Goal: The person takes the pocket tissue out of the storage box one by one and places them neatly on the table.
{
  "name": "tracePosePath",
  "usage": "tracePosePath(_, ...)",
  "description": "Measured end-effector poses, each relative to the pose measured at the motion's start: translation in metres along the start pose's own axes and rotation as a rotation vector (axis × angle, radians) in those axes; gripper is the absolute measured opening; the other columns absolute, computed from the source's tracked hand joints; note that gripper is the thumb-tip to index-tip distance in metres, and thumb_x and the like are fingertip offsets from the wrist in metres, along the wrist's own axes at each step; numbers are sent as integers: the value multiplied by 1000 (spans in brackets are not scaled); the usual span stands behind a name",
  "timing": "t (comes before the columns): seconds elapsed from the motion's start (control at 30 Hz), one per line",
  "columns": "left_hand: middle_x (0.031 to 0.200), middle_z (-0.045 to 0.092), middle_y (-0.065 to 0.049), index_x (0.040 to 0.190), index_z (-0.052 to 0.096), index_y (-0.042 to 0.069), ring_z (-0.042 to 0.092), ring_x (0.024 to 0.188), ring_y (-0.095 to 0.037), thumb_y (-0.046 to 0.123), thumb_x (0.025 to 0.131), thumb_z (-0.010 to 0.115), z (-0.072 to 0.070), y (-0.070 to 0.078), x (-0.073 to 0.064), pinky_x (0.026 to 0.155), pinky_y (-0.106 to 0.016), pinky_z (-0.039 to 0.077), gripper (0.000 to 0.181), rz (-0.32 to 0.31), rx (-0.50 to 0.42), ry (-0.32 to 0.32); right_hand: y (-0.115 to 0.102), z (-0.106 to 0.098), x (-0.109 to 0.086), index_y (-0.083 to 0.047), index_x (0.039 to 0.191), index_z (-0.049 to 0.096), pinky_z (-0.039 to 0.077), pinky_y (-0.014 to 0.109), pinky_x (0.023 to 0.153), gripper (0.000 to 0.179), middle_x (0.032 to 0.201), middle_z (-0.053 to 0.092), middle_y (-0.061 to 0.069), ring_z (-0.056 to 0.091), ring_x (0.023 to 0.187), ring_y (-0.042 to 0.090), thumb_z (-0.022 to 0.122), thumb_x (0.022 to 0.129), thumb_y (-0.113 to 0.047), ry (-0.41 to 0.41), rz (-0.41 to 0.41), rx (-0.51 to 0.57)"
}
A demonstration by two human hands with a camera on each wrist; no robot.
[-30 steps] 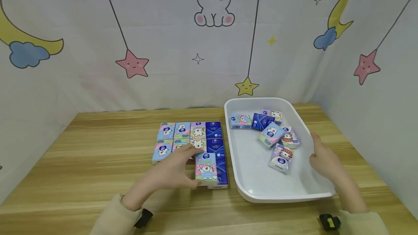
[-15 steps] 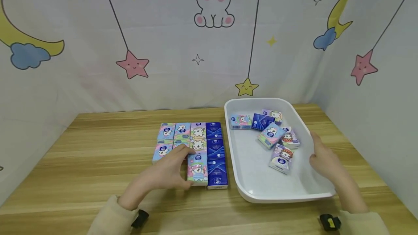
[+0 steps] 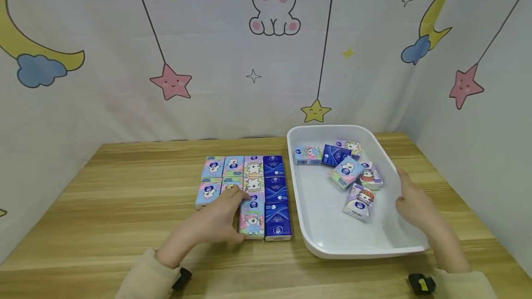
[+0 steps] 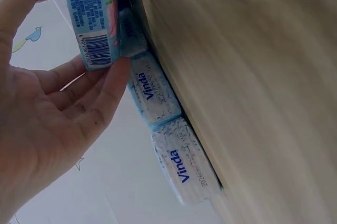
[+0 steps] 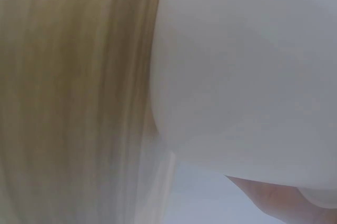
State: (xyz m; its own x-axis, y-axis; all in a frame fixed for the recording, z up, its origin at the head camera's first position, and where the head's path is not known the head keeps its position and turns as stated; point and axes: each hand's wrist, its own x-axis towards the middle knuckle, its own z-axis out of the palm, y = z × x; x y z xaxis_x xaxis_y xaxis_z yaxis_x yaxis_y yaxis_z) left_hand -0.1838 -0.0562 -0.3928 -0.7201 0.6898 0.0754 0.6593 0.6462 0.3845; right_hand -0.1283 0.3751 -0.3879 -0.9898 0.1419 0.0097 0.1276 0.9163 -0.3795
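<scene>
My left hand (image 3: 218, 219) pinches a small tissue pack (image 3: 252, 221) with a pink and blue bear print, thumb at its near end and fingers at the far end. It sits low at the front of rows of packs, beside a dark blue tissue pack (image 3: 277, 220). In the left wrist view the barcode side of the held pack (image 4: 93, 27) faces the camera, and white pack ends marked Vinda (image 4: 152, 90) line up behind. My right hand (image 3: 417, 209) grips the right rim of a white plastic tub (image 3: 322, 211); one finger (image 5: 287, 200) shows at the tub's edge.
Inside the tub lie several loose packs, among them a purple one (image 3: 359, 201) and a blue one (image 3: 347, 172). Neat rows of packs (image 3: 214, 167) stand left of it on the wooden table (image 3: 124, 197). A printed curtain (image 3: 216, 105) closes off the back.
My left hand has carried the bear-print pack left off the dark blue pack and lowered it into the spot alongside. My right hand stays at the tub rim.
</scene>
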Motion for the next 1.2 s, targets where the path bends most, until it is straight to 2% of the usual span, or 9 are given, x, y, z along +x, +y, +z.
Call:
tracePosePath(0.23,112,50,-4,124,51,1,49,104,-17,27,61,86,2,-1,0,98,-39,49,77,-2,23,-3,1,0,1,14,147,5,49,58,72,71,125,42,48,60,88,48,39,85,2,-1,1,-1)
tracePosePath(0.37,112,47,-5,125,50,1,48,100,-16,27,62,86,2,-1,-1,95,-38,50,76,-9,4,-10,1,0,1,14,147,5,49,57,71,71,125,42,48,60,86,48,39,86,1,-3,2,-2)
tracePosePath(0.7,114,44,-6,127,50,3,50,88,-16,26,65,85,2,0,0,81,-32,51,74,-78,-49,-51,0,0,0,15,146,5,49,58,74,71,127,40,48,59,88,47,40,85,2,0,3,1)
tracePosePath(0.9,115,44,-7,128,50,3,49,88,-16,28,65,86,0,0,-1,77,-31,50,76,-83,-60,-54,0,1,0,15,146,5,49,56,72,71,127,40,48,59,84,43,40,85,2,1,-3,5)
tracePosePath(1.03,116,45,-8,128,50,4,50,90,-18,32,65,87,-1,-1,-1,82,-34,52,78,-89,-63,-53,0,1,0,15,146,5,49,58,73,71,127,40,48,59,86,45,40,85,2,0,-2,7)
tracePosePath(1.2,114,49,-8,128,51,4,50,96,-18,40,66,86,-3,-2,-2,91,-40,52,79,-59,-29,-22,0,1,0,15,147,5,48,59,74,71,129,39,48,59,89,48,39,86,2,-1,1,7)
